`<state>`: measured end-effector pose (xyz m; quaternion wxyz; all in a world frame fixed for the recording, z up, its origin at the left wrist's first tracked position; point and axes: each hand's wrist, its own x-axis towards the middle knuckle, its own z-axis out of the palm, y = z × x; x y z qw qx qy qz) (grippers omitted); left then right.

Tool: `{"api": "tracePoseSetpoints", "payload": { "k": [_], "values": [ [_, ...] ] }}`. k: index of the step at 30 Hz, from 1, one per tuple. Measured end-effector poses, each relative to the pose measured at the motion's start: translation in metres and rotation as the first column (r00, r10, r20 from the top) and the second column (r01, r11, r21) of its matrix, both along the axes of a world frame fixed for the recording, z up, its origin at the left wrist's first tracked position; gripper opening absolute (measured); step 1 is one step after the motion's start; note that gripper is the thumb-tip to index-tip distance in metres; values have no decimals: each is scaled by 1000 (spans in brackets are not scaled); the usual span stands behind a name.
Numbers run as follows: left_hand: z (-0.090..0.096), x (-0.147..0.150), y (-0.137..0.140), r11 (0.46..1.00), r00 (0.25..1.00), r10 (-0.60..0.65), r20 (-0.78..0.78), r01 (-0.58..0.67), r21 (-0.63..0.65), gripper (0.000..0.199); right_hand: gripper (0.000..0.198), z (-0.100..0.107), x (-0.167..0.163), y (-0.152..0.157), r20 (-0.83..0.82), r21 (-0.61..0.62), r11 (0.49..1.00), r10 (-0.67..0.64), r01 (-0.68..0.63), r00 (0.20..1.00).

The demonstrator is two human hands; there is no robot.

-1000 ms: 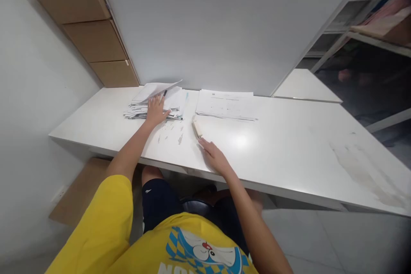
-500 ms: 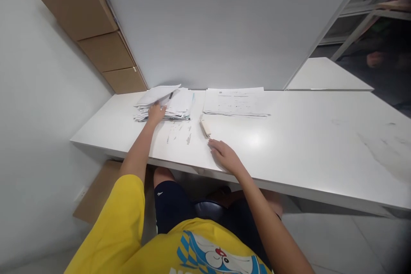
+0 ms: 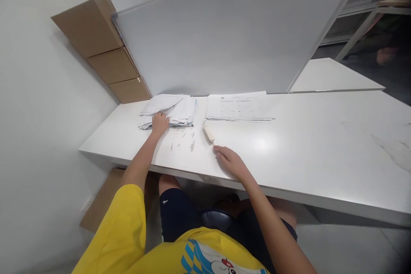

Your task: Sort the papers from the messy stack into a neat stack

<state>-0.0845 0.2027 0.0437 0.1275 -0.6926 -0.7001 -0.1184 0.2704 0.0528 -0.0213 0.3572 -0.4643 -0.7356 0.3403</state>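
My left hand rests on the front of an untidy pile of papers at the left of the desk. Its fingertips lie at the lower edge of the loose upper sheets, thumb apart from the fingers. The right edge of those sheets is slightly raised. My right hand lies on the desktop, fingers loosely stretched and holding nothing. Just beyond its fingertips is a cream-coloured stapler, apart from the hand. A neater stack of printed sheets sits behind the stapler.
The white desk ends at a tall pale panel behind the papers. Cardboard boxes are stacked at the left wall. Dark marks show on the desktop, and another cardboard piece leans below the desk.
The upper sheets of the left pile, raised and curved before, have come down flatter under my left hand. The view has shifted slightly; my right hand stays beside the stapler.
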Motion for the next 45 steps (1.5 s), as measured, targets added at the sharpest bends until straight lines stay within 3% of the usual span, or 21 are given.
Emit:
{"api": "tracePoseSetpoints", "payload": {
  "k": [7, 13, 15, 17, 19, 22, 24, 26, 28, 30, 33, 36, 38, 42, 45],
  "values": [
    [-12, -1, -31, 966, 966, -257, -6, 257, 16, 31, 39, 0, 0, -1, 15, -5, 1000, 10, -10, 1000],
    [-7, 9, -54, 911, 912, -409, -44, 405, -76, 26, 38, -3, 2, -3, 11, -9, 1000, 14, -14, 1000],
    [0, 15, -60, 885, 881, -466, -77, 464, -47, 27, 36, -5, 2, -2, -1, -25, 1000, 6, -6, 1000],
    [15, 16, -60, 883, 888, -445, -116, 456, 111, 29, 36, -6, 2, -1, -8, -36, 999, -5, 5, 1000],
    [40, 9, -55, 860, 936, -337, -107, 352, 370, 29, 37, -7, 2, 0, -7, -38, 999, -11, 11, 1000],
    [86, -12, -38, 714, 978, -209, -12, 161, 682, 30, 37, -7, 0, 1, -14, -55, 998, -36, 35, 999],
    [111, -25, -25, 659, 979, -206, -2, 140, 739, 29, 37, -5, -2, 2, -33, -74, 996, -57, 54, 998],
    [120, -32, -11, 717, 963, -265, -58, 237, 655, 28, 37, -3, -4, 2, -48, -93, 994, -70, 65, 996],
    [108, -32, 1, 824, 930, -353, -105, 362, 437, 32, 37, 0, -5, 2, -55, -112, 990, -87, 80, 995],
    [81, -31, 11, 890, 904, -418, -95, 428, 157, 37, 39, 1, -5, 2, -58, -132, 986, -106, 97, 993],
    [32, -35, 20, 929, 936, -351, 9, 349, -126, 45, 40, 4, -5, 3, -60, -146, 983, -121, 111, 991],
    [-1, -47, 23, 956, 971, -221, 94, 235, -177, 54, 38, 7, -5, 3, -60, -131, 986, -115, 106, 992],
    [-8, -56, 25, 949, 968, -233, 90, 247, -194, 60, 38, 9, -6, 4, -60, -121, 987, -109, 101, 992],
    [-1, -68, 28, 911, 947, -311, 77, 320, -260, 66, 37, 10, -5, 4, -60, -117, 987, -114, 107, 992],
    [8, -71, 28, 899, 938, -321, 130, 345, -269, 59, 37, 8, -4, 4, -62, -134, 986, -110, 100, 992]
  ]
}}
